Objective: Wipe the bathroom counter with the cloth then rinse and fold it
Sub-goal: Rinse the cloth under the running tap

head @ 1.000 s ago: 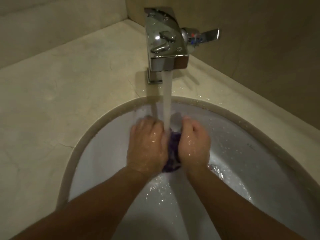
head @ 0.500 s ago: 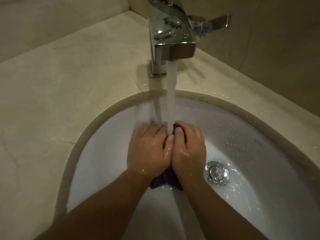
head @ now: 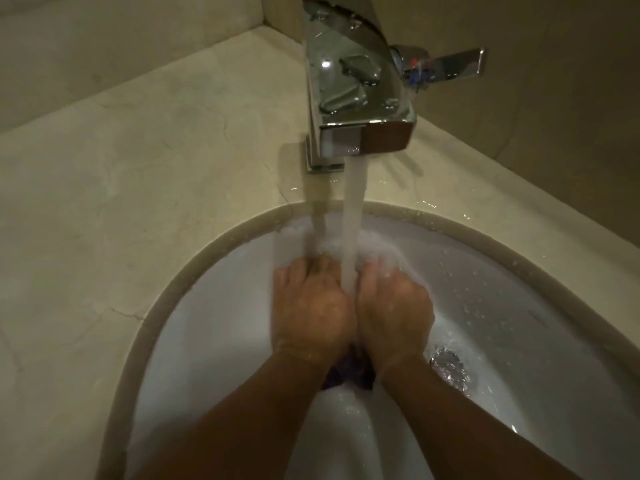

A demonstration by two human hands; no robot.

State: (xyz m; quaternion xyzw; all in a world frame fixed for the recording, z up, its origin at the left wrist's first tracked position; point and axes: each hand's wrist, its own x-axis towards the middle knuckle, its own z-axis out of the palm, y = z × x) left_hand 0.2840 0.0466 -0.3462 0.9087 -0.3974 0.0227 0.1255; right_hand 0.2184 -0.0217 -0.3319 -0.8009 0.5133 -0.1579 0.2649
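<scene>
Both my hands are side by side over the white sink (head: 214, 327), under the running stream of water (head: 353, 216). My left hand (head: 310, 311) and my right hand (head: 394, 315) grip a bunched dark purple cloth (head: 348, 374) between them. Only its lower end shows, hanging out below my wrists. The rest of the cloth is hidden inside my curled fingers. Water hits the gap between my hands and splashes at the fingertips.
A chrome faucet (head: 356, 88) stands at the back of the sink, its lever (head: 450, 65) pointing right. The beige stone counter (head: 138, 161) runs round the sink to the walls. The metal drain (head: 448, 367) lies right of my right wrist, under flowing water.
My hands have shifted slightly while squeezing the cloth under the stream. Less of the purple cloth shows between them than one second ago. The view has tilted a little further down.
</scene>
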